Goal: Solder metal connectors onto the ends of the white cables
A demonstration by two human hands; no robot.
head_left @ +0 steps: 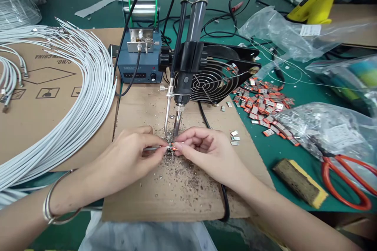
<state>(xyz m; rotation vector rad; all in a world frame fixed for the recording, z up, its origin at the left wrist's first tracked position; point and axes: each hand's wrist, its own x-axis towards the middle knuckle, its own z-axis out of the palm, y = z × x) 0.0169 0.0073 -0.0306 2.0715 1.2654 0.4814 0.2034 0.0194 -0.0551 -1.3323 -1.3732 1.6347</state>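
Note:
Between thumb and fingertips, my left hand [138, 151] pinches the end of a white cable [151, 148]. My right hand [206, 149] is closed on a small orange connector [175, 148], which meets the cable end. Both sit just below the tip of a soldering iron [178, 119] clamped in a stand, with a thin metal feed tube [168, 110] beside it. The fingers partly hide the joint, so I cannot tell whether the cable and connector are joined. Solder specks lie on the cardboard sheet [141, 200] underneath.
White cables [97, 86] lie bundled on the left. Behind the iron stand a blue solder feeder [140, 66] and a black fan [212, 74]. To the right are a pile of orange connectors [265, 104], a sponge [299, 182], red-handled scissors [347, 180] and plastic bags [330, 125].

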